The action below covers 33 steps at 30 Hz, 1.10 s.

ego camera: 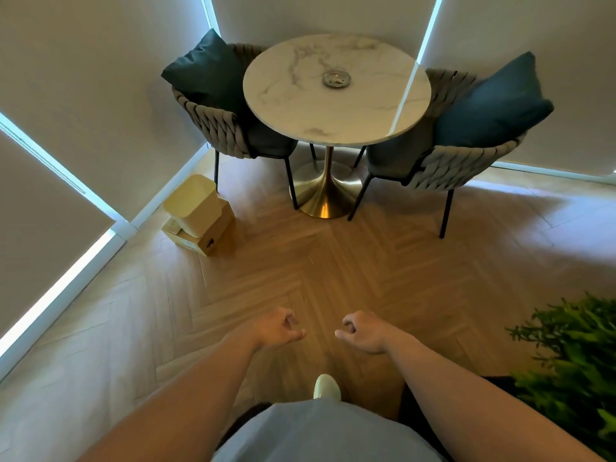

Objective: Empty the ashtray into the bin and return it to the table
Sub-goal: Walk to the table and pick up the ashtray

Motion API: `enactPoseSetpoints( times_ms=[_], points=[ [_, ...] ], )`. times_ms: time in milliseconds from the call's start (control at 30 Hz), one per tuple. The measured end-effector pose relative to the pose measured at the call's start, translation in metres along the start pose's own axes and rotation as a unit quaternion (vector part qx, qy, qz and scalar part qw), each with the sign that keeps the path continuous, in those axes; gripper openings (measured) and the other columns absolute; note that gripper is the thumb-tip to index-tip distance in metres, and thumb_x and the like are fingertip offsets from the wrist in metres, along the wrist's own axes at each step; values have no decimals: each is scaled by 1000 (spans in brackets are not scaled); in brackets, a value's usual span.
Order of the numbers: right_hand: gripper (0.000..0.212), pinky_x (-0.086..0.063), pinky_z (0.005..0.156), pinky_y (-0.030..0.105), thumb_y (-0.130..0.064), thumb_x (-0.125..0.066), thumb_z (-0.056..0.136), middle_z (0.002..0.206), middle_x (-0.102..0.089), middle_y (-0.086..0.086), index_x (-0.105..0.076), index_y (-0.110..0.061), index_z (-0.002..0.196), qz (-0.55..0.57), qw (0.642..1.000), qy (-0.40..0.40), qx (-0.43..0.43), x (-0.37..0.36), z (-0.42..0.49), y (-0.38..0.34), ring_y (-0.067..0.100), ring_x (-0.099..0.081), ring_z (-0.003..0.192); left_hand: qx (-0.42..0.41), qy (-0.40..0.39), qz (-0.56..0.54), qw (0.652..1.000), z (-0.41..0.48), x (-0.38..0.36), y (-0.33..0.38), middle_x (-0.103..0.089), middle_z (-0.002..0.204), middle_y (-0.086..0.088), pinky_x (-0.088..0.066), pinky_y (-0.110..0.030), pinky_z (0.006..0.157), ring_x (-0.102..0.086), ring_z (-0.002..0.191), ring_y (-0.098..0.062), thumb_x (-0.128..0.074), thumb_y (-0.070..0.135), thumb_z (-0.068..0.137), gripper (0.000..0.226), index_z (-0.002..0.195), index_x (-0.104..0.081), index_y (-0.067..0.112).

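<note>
A round metal ashtray (336,79) sits near the middle of a round white marble table (293,105) on a gold pedestal. A cream bin (191,203) with a closed lid stands on the floor to the left of the table, by the wall. My left hand (276,330) and my right hand (365,331) are held out low over the wooden floor, well short of the table. Both have loosely curled fingers and hold nothing.
Two woven grey chairs with dark teal cushions (208,70) (493,101) flank the table. A cardboard box (208,240) lies under and beside the bin. A green plant (573,358) fills the lower right. Herringbone floor (333,278) lies between me and the table.
</note>
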State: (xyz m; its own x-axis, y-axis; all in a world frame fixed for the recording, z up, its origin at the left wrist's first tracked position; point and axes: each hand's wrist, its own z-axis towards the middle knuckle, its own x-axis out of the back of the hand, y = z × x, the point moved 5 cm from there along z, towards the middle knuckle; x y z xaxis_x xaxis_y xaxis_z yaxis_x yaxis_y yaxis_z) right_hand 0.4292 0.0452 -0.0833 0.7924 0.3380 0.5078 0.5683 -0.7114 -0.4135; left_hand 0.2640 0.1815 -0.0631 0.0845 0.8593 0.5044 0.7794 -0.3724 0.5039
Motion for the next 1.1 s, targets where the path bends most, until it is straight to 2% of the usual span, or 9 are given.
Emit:
enactPoseSetpoints(
  times_ms=[333, 533, 700, 933, 1100],
  points=[
    [64, -45, 105, 42, -54, -51, 95, 145, -51, 7, -43, -16, 146, 1, 1000, -1, 0, 61, 36, 4, 25, -50, 130, -1, 0, -5, 1000, 49, 45, 17, -62, 113, 0, -49, -33, 92, -60, 104, -16, -65, 49, 88, 45, 119, -61, 17],
    [64, -44, 107, 41, -51, -51, 97, 145, -51, 9, -41, -14, 147, 15, 1000, -3, -9, 98, 71, -1, 26, -50, 131, -2, -17, 20, 1000, 99, 82, 21, -64, 116, 2, -50, -38, 96, -61, 105, -16, -64, 54, 86, 46, 118, -63, 21],
    [65, -44, 107, 42, -54, -51, 96, 147, -49, 8, -42, -15, 147, 18, 999, 11, -30, 136, 104, -11, 25, -49, 133, -37, -19, 56, 998, 147, 126, 31, -65, 113, 4, -47, -26, 80, -61, 100, -12, -63, 54, 86, 44, 115, -65, 21],
    [61, -46, 106, 41, -51, -52, 96, 143, -53, 7, -45, -15, 145, 53, 997, 35, -44, 188, 156, -46, 23, -52, 129, -47, -31, 76, 996, 210, 197, 26, -64, 112, 4, -51, -33, 90, -60, 101, -12, -63, 54, 86, 39, 114, -62, 26],
    [59, -47, 103, 38, -51, -52, 96, 144, -52, 7, -45, -18, 144, 67, 995, 47, -49, 217, 182, -66, 23, -51, 129, -57, -33, 87, 994, 239, 235, 24, -62, 105, 9, -49, -28, 82, -59, 96, -9, -64, 52, 86, 33, 110, -62, 29]
  ],
)
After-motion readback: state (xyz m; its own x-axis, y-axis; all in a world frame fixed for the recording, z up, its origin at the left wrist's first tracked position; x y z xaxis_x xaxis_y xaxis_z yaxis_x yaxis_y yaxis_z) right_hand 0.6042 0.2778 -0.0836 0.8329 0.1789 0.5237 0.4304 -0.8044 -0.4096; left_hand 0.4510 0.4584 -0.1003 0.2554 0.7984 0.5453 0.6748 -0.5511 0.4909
